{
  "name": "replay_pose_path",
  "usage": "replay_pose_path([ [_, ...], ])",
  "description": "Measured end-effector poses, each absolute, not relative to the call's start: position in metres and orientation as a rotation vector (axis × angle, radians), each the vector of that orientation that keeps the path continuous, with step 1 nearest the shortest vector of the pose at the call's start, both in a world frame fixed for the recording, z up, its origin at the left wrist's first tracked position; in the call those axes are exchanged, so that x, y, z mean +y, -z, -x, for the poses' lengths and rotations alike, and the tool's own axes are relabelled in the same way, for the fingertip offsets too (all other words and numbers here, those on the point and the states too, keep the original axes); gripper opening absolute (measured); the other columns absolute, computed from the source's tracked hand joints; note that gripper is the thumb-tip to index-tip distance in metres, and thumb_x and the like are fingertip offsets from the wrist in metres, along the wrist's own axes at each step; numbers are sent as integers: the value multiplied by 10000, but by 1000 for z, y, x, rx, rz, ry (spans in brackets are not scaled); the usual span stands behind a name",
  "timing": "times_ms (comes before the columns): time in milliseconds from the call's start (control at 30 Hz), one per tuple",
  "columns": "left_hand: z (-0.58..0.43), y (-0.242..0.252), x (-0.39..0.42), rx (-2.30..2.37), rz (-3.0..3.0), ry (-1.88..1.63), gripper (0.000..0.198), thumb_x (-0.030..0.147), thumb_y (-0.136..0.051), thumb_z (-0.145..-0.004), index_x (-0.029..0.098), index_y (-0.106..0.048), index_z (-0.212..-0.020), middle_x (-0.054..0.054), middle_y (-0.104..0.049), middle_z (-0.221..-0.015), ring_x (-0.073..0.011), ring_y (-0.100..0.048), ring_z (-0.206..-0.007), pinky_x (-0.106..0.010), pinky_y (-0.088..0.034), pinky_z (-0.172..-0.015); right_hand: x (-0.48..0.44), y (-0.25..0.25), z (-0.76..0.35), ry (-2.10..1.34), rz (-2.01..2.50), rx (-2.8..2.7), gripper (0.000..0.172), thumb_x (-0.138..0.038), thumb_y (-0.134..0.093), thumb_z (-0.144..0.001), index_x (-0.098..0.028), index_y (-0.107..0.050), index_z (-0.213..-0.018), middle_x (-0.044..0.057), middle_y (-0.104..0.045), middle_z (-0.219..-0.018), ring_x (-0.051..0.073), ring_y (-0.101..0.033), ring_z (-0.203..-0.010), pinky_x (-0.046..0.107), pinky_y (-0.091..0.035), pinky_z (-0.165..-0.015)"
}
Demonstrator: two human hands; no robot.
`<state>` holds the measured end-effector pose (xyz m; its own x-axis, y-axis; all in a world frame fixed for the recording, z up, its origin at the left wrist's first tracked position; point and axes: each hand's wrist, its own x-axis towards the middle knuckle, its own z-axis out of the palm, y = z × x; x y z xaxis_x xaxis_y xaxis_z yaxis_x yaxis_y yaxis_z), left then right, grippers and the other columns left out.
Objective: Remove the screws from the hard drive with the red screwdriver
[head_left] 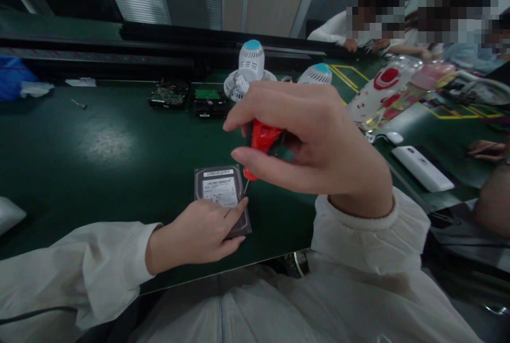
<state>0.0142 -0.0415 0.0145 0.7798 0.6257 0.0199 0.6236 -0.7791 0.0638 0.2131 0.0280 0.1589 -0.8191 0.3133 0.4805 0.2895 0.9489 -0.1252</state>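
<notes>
A hard drive [218, 177] with a white label lies flat on the green table near its front edge. Across its lower half rests my left hand [201, 231], index finger and thumb stretched apart, the other fingers mostly hidden. The index fingertip is beside the screwdriver's tip. My right hand [314, 141] is closed around the red and black handle of a screwdriver [265, 136]. Its thin shaft slants down to the drive's right edge; whether the tip sits in a screw I cannot tell.
Two more drives [169, 93] [210, 103] lie towards the back, near white fan-like devices with blue tops [252, 59]. A small metal piece [78, 104] is at the left. On the right are a bottle [384, 85], a white power bank-like object [422, 168] and other people.
</notes>
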Motion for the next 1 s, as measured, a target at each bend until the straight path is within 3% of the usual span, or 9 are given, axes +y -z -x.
replay_pose_path([
  [133, -15, -15, -42, 1043, -2912, -50, 652, 452, -526, -965, 18, -518, -1452, -161, -775, -868, -298, -755, -731, -416, -602, -640, 28, -160, -215, -28, 441, -2572, 172, -187, -497, -960, -105, -625, -1041, 19, -627, -954, 101, -562, -874, 269, -453, -812],
  [233, -14, -14, -42, 1034, -2921, -46, 660, 458, -515, -970, 22, -504, -1465, -156, -774, -859, -297, -753, -731, -413, -599, -635, 26, -162, -216, -68, 452, -2600, 227, -194, -479, -921, -91, -627, -1059, 41, -624, -988, 109, -551, -873, 280, -458, -811],
  [367, -13, -13, -42, 1036, -2934, -63, 661, 462, -514, -968, 18, -511, -1458, -155, -770, -847, -298, -749, -717, -417, -596, -630, 28, -160, -216, -34, 492, -2589, 217, -292, -517, -974, -119, -623, -1051, 29, -639, -986, 105, -566, -871, 268, -459, -803],
  [500, -13, -13, -42, 1045, -2924, -56, 661, 457, -521, -964, 27, -507, -1466, -145, -769, -838, -287, -745, -702, -401, -592, -618, 31, -159, -216, -15, 471, -2564, 191, -239, -513, -977, -112, -632, -1055, 23, -641, -954, 100, -571, -857, 261, -440, -779],
  [633, -13, -14, -43, 1037, -2912, -56, 655, 457, -507, -970, 29, -506, -1467, -153, -771, -856, -295, -745, -716, -414, -594, -618, 30, -162, -217, -77, 443, -2609, 277, -211, -467, -907, -68, -624, -1085, 51, -623, -968, 118, -536, -850, 290, -438, -783],
  [800, -14, -15, -43, 1033, -2905, -62, 647, 441, -500, -972, 19, -509, -1461, -170, -769, -870, -309, -741, -718, -442, -596, -625, 32, -160, -218, -27, 499, -2585, 229, -305, -518, -990, -121, -615, -1085, 30, -640, -977, 122, -572, -889, 283, -445, -808],
  [1000, -14, -16, -42, 1035, -2920, -43, 652, 441, -511, -967, 25, -501, -1470, -151, -769, -844, -292, -741, -709, -408, -587, -615, 34, -161, -220, -102, 472, -2598, 212, -199, -504, -934, -105, -629, -1078, 41, -643, -1000, 119, -570, -898, 280, -453, -822],
])
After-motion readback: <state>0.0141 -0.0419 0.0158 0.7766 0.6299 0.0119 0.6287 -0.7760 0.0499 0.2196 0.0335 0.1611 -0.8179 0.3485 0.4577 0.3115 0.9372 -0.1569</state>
